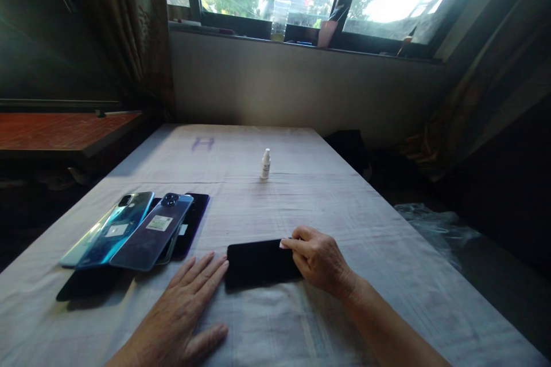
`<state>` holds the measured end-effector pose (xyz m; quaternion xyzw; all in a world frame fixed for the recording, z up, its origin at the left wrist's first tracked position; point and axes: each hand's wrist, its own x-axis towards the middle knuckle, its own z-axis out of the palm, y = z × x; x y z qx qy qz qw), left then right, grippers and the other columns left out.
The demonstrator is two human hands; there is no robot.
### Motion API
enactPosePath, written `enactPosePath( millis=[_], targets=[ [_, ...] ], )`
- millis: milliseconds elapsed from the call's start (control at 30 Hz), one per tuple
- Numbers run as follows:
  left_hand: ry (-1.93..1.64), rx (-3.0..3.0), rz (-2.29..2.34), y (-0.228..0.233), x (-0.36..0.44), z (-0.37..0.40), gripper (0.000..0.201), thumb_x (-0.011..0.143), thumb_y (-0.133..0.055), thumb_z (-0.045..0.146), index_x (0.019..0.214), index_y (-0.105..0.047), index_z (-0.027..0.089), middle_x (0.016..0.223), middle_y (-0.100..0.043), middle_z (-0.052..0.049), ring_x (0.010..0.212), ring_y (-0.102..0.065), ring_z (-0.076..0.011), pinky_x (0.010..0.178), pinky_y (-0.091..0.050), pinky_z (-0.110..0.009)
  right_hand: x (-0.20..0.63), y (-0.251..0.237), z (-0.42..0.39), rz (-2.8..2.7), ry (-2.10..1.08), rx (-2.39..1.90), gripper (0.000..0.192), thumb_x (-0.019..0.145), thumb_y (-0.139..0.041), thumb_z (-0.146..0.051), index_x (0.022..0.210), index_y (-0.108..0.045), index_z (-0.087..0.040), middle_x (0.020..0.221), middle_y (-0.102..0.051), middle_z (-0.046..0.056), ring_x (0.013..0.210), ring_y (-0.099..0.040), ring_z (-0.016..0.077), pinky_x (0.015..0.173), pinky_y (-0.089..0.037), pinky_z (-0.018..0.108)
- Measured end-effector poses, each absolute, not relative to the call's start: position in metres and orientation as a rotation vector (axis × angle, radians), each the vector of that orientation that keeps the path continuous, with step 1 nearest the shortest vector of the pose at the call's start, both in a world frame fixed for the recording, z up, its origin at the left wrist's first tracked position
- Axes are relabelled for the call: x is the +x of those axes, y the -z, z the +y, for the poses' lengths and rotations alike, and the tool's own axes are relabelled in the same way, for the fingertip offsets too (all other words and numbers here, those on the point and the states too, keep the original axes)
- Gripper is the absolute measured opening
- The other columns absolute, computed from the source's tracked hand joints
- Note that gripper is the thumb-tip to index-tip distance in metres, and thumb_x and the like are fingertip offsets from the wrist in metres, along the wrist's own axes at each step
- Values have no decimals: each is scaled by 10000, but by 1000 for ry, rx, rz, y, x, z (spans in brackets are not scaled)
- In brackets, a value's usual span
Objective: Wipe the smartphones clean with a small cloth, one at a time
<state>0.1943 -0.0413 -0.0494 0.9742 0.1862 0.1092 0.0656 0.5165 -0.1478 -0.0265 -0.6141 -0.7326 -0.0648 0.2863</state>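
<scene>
A black phone (258, 264) lies screen up on the white tablecloth (301, 200) in front of me. My right hand (318, 261) rests on its right end, pinching a small pale piece, maybe a wipe, against the screen. My left hand (185, 312) lies flat on the cloth with fingers spread, its fingertips touching the phone's left edge. A small white dropper bottle (266, 163) stands upright farther back, in the middle of the table.
Several phones (138, 229) lie stacked and fanned out at the left, backs up, blue and purple. A wooden shelf (64, 129) is at the far left. A clear bottle (280, 16) stands on the window sill. Dark floor and plastic wrap (434, 226) lie off the table's right edge.
</scene>
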Motion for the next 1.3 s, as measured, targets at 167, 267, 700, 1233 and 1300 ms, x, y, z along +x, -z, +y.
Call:
enactPosePath(
  millis=[167, 267, 700, 1233, 1300],
  targets=[
    [-319, 2949, 565, 49, 195, -42, 863, 928, -579, 592, 1616, -141, 308, 1612, -349, -51, 1453, -385, -325, 1180, -339, -497, 518, 19, -156, -2000, 66, -1602, 343, 776, -524, -36, 920, -766, -232, 799, -650, 27, 679, -612, 148, 634, -464, 243],
    [-318, 2960, 567, 45, 196, -43, 872, 929, -583, 584, 1618, -125, 310, 1606, -360, -58, 1443, -402, -327, 1171, -355, -489, 520, 16, -161, -2044, 12, -1586, 341, 772, -522, -34, 894, -765, -240, 772, -632, 15, 671, -604, 143, 627, -454, 237],
    [-332, 2983, 554, 52, 195, -41, 874, 938, -556, 588, 1623, -100, 294, 1625, -325, -51, 1468, -359, -323, 1192, -315, -504, 531, 24, -156, -1963, 59, -1661, 372, 813, -536, -35, 1021, -772, -234, 867, -674, 36, 735, -651, 146, 669, -491, 234],
    [-353, 2997, 535, 52, 194, -40, 885, 926, -567, 596, 1623, -119, 287, 1619, -338, -54, 1459, -375, -328, 1186, -322, -494, 539, 13, -163, -2002, -95, -1668, 352, 800, -540, -42, 949, -793, -235, 807, -666, 22, 688, -644, 133, 636, -467, 223],
    [-362, 2992, 522, 52, 195, -40, 885, 922, -574, 594, 1622, -127, 287, 1616, -345, -53, 1451, -387, -333, 1183, -328, -495, 538, 9, -166, -2015, -162, -1657, 358, 776, -543, -32, 917, -794, -244, 795, -662, 10, 677, -639, 121, 631, -457, 211]
  ],
)
